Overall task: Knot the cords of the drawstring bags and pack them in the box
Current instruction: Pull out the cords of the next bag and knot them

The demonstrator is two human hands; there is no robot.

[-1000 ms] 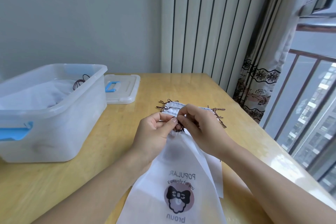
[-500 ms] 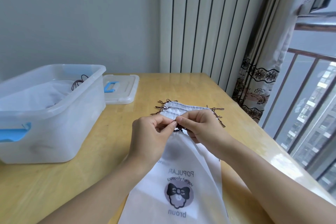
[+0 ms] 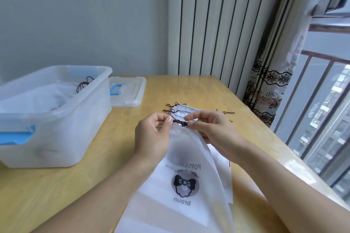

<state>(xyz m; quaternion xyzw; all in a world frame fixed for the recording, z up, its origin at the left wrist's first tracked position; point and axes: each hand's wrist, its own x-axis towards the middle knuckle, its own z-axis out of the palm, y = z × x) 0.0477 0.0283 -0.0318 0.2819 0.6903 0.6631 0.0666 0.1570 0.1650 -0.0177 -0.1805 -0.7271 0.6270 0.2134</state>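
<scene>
Two hands, the left hand [image 3: 151,134] and right hand [image 3: 212,128], each pinch an end of the dark cord [image 3: 179,121] at the gathered neck of a white drawstring bag [image 3: 181,185] lying on the wooden tabletop [image 3: 94,176], beside a clear plastic box [image 3: 62,128] holding packed bags.

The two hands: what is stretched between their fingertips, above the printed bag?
In the head view, a short run of dark brown cord spans from the left hand to the right hand, at the gathered neck of the white drawstring bag.
</scene>
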